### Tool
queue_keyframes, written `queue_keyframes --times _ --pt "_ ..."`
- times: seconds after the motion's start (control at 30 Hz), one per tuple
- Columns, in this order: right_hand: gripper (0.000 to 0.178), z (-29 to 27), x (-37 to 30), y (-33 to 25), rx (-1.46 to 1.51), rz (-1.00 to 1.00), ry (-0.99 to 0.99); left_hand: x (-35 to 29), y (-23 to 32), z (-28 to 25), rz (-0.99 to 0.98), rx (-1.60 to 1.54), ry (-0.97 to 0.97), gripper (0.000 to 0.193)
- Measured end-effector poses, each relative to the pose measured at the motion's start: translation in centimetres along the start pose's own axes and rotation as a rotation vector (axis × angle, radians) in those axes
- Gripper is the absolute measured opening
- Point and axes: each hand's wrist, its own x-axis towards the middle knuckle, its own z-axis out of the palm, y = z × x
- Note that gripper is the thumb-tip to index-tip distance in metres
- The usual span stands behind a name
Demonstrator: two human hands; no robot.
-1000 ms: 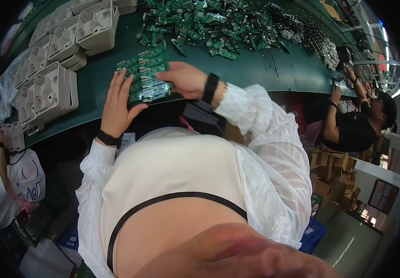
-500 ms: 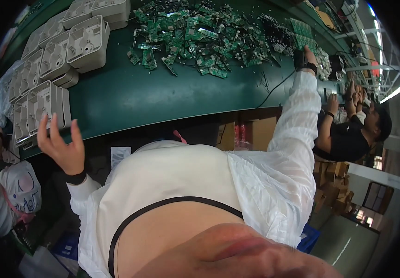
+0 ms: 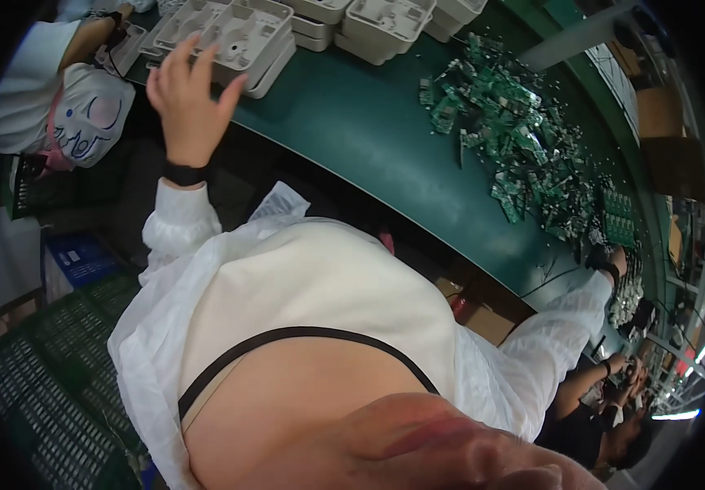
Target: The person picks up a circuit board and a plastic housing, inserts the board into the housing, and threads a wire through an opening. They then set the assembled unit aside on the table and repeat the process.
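My left hand (image 3: 191, 110) is raised at the near edge of a stack of off-white plastic housings (image 3: 266, 37), its fingers spread and nothing in it. Whether the fingertips touch the housing behind them I cannot tell. Far off to the right, my right arm stretches over the bench, and my right hand (image 3: 618, 260) is at a heap of small whitish parts (image 3: 628, 302). Something dark lies against that hand, but its fingers are too small and hidden to read. Between the hands spreads a loose pile of green circuit boards (image 3: 524, 139).
More housings (image 3: 385, 28) stand along the back of the green bench (image 3: 352, 139). At the left, a person's arm (image 3: 83, 45) reaches in beside a white bag (image 3: 95, 114). Green plastic crates (image 3: 42, 384) are below left. Another person (image 3: 581, 425) works at the lower right.
The view has swung toward the left, so the bench now slants down to the right. My left hand remains spread by the housings; my right arm is still stretched out by the small parts.
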Motion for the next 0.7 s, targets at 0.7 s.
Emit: queue_keyframes --times 0.7 --pt "0.027 11.1 -44.7 2.5 -0.192 -0.687 -0.749 -2.8 2.6 -0.4 0.322 -0.354 0.009 0.024"
